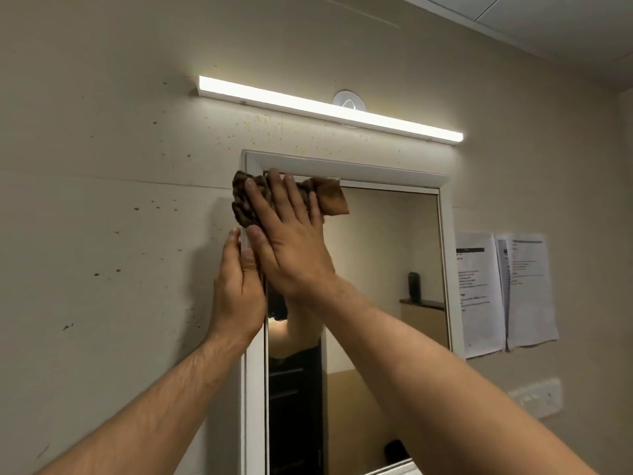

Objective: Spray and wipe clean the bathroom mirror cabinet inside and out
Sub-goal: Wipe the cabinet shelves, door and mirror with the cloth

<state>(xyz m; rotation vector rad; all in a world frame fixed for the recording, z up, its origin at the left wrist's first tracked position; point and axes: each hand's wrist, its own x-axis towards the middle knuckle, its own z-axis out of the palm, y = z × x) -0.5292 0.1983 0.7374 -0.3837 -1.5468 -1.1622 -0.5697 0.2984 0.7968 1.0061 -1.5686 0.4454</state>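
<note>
Mirror cabinet (342, 170) hung at centre frame on a spotted wall (102, 200), beneath a lit light bar (325, 108). At the mirror's upper left corner the right hand (291, 241) lay flat over a brown cloth (330, 200). Its fingers were straight and spread, pressing the cloth against glass and frame, probably so a broad palm could carry pressure into the corner. Just below and to the left, the left hand (236, 293) gripped the frame's left edge with fingers curled round it, likely bracing the unit against that push. Outside wiping seemed under way; the inside was hidden. Printed papers (507, 289) hung on the wall at right of frame.
</note>
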